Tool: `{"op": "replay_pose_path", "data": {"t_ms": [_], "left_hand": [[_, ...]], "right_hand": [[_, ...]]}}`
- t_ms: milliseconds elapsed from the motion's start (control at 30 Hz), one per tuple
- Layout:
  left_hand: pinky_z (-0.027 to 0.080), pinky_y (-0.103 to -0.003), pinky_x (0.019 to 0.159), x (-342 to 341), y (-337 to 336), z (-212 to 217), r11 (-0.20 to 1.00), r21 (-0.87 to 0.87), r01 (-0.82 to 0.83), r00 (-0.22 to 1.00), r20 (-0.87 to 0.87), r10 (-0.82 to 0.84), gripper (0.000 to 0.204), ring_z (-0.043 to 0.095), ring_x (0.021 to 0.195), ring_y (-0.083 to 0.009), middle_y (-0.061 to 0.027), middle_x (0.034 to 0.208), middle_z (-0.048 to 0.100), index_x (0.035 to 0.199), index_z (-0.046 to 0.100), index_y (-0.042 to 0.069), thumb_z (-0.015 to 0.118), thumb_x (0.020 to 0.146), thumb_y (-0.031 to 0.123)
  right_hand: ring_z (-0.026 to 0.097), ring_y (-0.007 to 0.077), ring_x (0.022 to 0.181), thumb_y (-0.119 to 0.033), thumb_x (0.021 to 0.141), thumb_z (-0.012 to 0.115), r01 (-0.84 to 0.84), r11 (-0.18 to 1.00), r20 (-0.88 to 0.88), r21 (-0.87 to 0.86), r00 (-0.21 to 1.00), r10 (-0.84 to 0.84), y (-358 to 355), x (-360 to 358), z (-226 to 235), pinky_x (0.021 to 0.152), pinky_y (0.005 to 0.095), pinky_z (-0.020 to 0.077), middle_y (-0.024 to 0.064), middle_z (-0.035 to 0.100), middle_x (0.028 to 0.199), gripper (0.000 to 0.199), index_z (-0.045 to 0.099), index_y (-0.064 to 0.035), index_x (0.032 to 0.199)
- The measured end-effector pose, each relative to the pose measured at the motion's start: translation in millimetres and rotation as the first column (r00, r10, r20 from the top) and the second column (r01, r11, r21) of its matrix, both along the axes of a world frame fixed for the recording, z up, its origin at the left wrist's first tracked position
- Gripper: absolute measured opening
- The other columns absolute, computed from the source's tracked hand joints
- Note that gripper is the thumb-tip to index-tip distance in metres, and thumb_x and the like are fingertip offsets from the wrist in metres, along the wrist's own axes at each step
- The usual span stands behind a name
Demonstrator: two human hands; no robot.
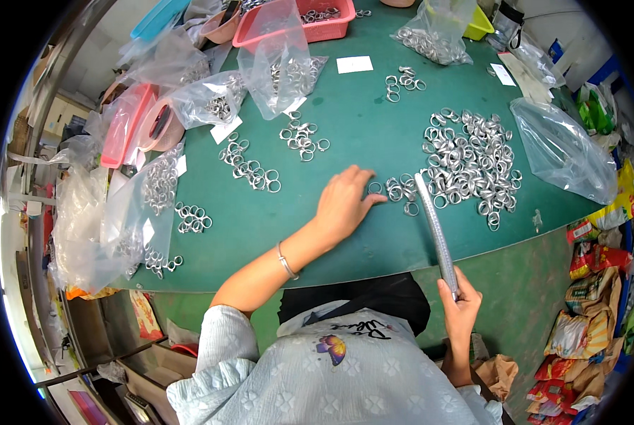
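My right hand (pixel 461 300) is closed round the thick end of a metal ring mandrel (pixel 436 234), a long tapered stick. Its thin tip points away from me, between a small cluster of rings (pixel 400 189) and a large pile of silver-coloured rings (pixel 473 159). No ring can be made out on the stick. Over the green table (pixel 317 244), my left hand (pixel 344 202) has thumb and forefinger apart. A single ring (pixel 375 188) lies in the gap by these fingertips, left of the small cluster. A bangle circles my left wrist.
Small ring groups (pixel 249 166) lie at the left with white paper slips (pixel 226 130). Plastic bags of rings (pixel 283 71) and a pink basket (pixel 331 27) stand along the far side. A clear bag (pixel 563 152) lies right of the pile. Packages (pixel 579 304) line the floor at right.
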State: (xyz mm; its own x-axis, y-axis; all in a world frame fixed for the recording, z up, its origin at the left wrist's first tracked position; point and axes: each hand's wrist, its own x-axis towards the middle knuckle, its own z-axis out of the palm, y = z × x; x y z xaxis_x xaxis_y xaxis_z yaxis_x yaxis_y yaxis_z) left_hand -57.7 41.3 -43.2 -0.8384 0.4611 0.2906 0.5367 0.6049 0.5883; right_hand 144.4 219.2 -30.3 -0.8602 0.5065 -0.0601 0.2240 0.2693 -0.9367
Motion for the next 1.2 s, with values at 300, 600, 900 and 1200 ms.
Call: {"op": "replay_pose_path", "data": {"t_ms": [300, 600, 900, 1200], "left_hand": [[0.049, -0.025, 0.077, 7.6, -18.9, 29.4, 0.725, 0.628, -0.284, 0.630, 0.692, -0.353, 0.026, 0.059, 0.086, -0.0125, -0.0080, 0.093, 0.060, 0.102, 0.056, -0.006, 0.063, 0.078, 0.000], [0.048, -0.028, 0.084, 26.6, -33.9, 50.2, 0.562, 0.778, -0.282, 0.515, 0.617, -0.595, 0.038, 0.056, 0.090, -0.0146, -0.0102, 0.099, 0.056, 0.112, 0.052, -0.009, 0.063, 0.076, -0.003], [0.046, -0.025, 0.078, 42.2, -31.4, 63.1, 0.638, 0.757, -0.144, 0.394, 0.635, -0.665, 0.032, 0.054, 0.089, -0.0150, -0.0085, 0.099, 0.057, 0.098, 0.062, -0.005, 0.072, 0.068, 0.000], [0.045, -0.030, 0.081, 76.3, -9.0, 59.8, 0.615, 0.787, -0.057, 0.403, 0.581, -0.707, 0.028, 0.055, 0.089, -0.0184, -0.0108, 0.096, 0.058, 0.094, 0.064, -0.004, 0.073, 0.069, 0.005]], "right_hand": [[0.039, 0.0015, 0.058, 0.001, 0.072, 0.067, -0.147, 0.980, 0.016, -0.133, 0.988, 0.150, -3.4, 4.0, 4.4, 0.052, 0.0159, 0.0331, -0.0022, 0.051, 0.067, 0.031, 0.060, 0.0061, 0.102], [0.041, 0.0027, 0.055, 0.002, 0.070, 0.068, -0.278, 0.958, 0.016, -0.072, 0.960, 0.280, -3.5, 5.0, 16.4, 0.049, 0.0178, 0.0349, 0.0011, 0.052, 0.065, 0.031, 0.060, 0.0060, 0.099], [0.043, 0.0049, 0.054, 0.001, 0.069, 0.069, -0.350, 0.937, 0.012, -0.002, 0.937, 0.350, 3.7, 5.8, 37.1, 0.049, 0.0196, 0.0371, 0.0037, 0.051, 0.062, 0.030, 0.061, 0.0055, 0.097], [0.050, 0.0071, 0.055, 0.002, 0.069, 0.069, -0.428, 0.904, -0.027, 0.010, 0.903, 0.428, -8.5, -4.4, 51.3, 0.052, 0.0211, 0.0426, 0.0090, 0.058, 0.066, 0.033, 0.060, 0.0038, 0.100]]}}
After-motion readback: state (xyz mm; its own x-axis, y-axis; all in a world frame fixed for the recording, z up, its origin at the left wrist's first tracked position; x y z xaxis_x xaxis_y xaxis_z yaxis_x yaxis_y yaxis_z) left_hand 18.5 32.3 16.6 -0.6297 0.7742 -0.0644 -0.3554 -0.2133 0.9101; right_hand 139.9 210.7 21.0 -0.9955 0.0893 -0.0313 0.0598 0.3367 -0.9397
